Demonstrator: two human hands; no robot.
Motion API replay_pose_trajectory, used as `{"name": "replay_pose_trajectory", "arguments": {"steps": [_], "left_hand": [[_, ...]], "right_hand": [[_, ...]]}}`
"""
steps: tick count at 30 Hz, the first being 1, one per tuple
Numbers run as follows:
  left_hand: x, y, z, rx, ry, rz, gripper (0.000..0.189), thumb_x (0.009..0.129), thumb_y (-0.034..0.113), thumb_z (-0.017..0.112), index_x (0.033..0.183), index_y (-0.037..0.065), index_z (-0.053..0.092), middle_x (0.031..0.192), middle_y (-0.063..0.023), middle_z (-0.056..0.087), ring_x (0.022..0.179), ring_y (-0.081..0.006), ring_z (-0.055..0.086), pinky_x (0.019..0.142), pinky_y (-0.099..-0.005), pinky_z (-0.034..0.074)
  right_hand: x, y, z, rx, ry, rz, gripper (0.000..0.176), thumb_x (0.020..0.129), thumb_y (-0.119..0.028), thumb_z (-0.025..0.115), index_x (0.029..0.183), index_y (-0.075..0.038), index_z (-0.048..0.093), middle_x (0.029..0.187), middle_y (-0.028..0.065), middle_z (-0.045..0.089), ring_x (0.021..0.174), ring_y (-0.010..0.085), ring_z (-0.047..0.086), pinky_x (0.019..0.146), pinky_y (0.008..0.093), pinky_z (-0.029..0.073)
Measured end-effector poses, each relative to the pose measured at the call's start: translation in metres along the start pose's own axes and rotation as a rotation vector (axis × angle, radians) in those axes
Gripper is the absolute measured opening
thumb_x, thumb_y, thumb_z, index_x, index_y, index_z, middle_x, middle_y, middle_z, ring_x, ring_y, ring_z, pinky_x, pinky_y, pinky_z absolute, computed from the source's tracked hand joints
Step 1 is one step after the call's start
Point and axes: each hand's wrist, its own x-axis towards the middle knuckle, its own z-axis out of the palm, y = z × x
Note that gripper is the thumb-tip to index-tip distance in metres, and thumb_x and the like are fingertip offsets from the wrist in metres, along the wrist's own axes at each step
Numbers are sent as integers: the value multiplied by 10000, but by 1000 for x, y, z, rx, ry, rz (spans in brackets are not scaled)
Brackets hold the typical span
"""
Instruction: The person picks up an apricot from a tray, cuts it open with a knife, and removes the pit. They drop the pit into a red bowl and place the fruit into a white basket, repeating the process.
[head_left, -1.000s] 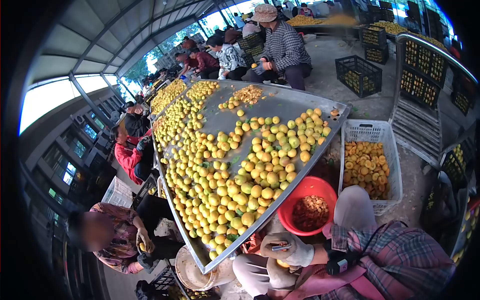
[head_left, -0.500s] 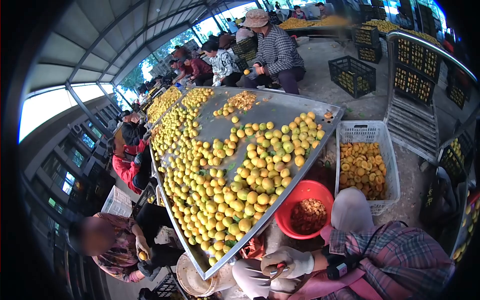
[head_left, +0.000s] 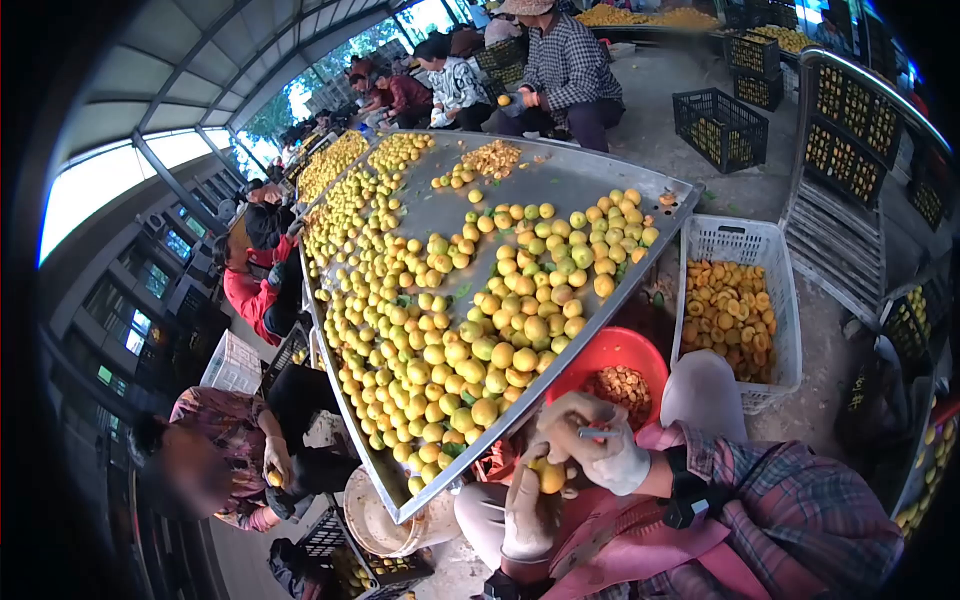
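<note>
My left hand (head_left: 527,520), in a soiled pale glove, is closed around a yellow-orange fruit (head_left: 548,476) near the tray's lower corner. Just above it, my right hand (head_left: 603,452), gloved too, grips a small tool (head_left: 597,433) with a grey part showing, its fingers close to the fruit. A large metal tray (head_left: 640,180) spreads out beyond both hands, bearing many yellow-green fruits (head_left: 525,360). Directly behind my right hand stands a red basin (head_left: 655,372) with fruit pieces (head_left: 620,390) inside.
A white crate (head_left: 792,330) of halved fruit stands right of the basin. A pale bucket (head_left: 365,515) is below the tray's corner. A co-worker (head_left: 225,450) sits at lower left; others sit along the tray. Black crates (head_left: 720,130) and a metal cart (head_left: 835,230) are at upper right.
My right hand has moved up with the tool, nearer the basin. My left hand has come into clear view, holding a fruit. The view has shifted slightly, and the tray appears higher.
</note>
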Motion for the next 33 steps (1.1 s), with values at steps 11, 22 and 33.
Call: {"name": "replay_pose_trajectory", "arguments": {"steps": [11,22,33], "left_hand": [[0,19,-2,1086,51,665,699,720,421,795,1182,-39,544,1069,-127,605,946,-230,603,807,-334,495],[8,24,-13,1580,40,851,730,726,625,695,1090,-1,595,792,-139,664,676,-293,672,581,-351,527],[2,13,-4,1290,49,841,425,768,339,694,999,-11,627,639,-106,644,556,-198,659,517,-298,519]], "right_hand": [[-13,24,-14,-38,-159,569,324,945,-259,575,1197,-65,514,739,41,602,485,100,572,375,223,443],[-12,13,-13,-175,-410,673,409,942,-462,523,972,-57,564,657,29,584,438,92,520,374,205,360],[-19,0,-5,-1,-389,789,401,937,-432,535,1077,-56,553,720,9,553,583,84,562,378,208,417]]}}
